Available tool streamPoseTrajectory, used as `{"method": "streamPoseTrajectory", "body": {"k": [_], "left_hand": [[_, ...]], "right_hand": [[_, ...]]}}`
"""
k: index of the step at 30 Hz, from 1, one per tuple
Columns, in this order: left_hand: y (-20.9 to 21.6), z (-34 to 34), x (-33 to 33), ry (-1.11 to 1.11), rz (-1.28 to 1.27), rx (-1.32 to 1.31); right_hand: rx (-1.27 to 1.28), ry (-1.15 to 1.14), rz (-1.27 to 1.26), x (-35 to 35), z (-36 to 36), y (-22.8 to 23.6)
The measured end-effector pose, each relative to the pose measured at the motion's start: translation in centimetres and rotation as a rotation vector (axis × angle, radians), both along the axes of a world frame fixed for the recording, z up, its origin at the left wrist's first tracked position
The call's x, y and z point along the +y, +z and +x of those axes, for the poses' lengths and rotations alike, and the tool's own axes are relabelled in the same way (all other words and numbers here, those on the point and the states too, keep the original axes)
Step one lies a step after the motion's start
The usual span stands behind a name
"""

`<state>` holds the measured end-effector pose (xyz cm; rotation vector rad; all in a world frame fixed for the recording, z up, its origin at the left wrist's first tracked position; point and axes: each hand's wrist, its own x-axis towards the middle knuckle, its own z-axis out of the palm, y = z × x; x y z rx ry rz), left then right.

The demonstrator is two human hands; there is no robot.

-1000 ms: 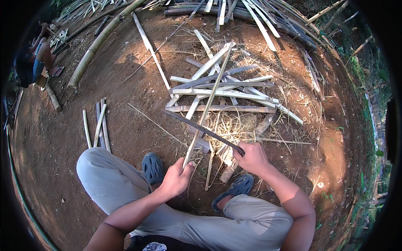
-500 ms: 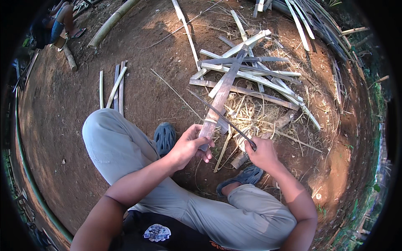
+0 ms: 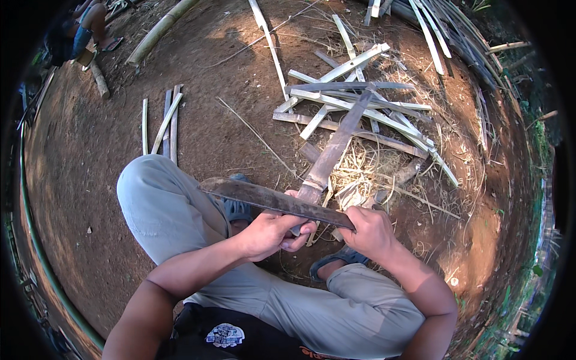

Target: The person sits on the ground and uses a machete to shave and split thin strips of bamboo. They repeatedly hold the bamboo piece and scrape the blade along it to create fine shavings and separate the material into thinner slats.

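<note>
A long dark machete (image 3: 273, 198) lies across the near part of a brown bamboo strip (image 3: 337, 147), its flat side showing. My right hand (image 3: 370, 233) is closed at the handle end of the machete, and its blade points left past my left hand. Gripped in my left hand (image 3: 275, 234) is the near end of the bamboo strip, which slants away to the upper right over other strips. The machete covers part of the strip and some of my left fingers. Below the strip lies a heap of pale shavings (image 3: 365, 168).
Several split bamboo strips (image 3: 360, 108) are piled crosswise ahead. A few more strips (image 3: 168, 123) lie left of my knee, and a bundle of strips (image 3: 462, 45) is at the far right. Another person (image 3: 75, 36) sits far left near a bamboo pole (image 3: 161, 30).
The machete has swung from its thin edge view beside the strip to lie across it, blade now pointing left. The bamboo strip has shifted slightly right and nearer to me.
</note>
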<state>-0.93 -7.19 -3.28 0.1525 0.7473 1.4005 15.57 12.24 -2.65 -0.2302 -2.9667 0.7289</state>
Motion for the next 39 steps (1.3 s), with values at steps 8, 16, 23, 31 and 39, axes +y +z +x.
{"method": "streamPoseTrajectory", "body": {"k": [8,16,23,31,39], "left_hand": [[-0.7,0.0,1.1,0.027,-0.05,-0.042],[-0.6,-0.4,1.4,0.092,-0.049,-0.131],[-0.3,-1.1,1.7,0.08,-0.075,-0.108],[-0.3,-1.4,1.6,0.1,-0.156,-0.137],[0.0,-1.8,1.4,0.103,-0.116,-0.116]], "right_hand": [[-0.17,-0.152,0.03,0.5,-0.6,-0.3],[-0.234,-0.17,0.054,1.0,0.0,-1.3],[-0.342,-0.184,0.02,2.1,0.0,-1.2],[-0.21,-0.102,0.008,2.7,0.6,-1.4],[-0.187,-0.193,0.043,2.6,1.5,-1.9]]}}
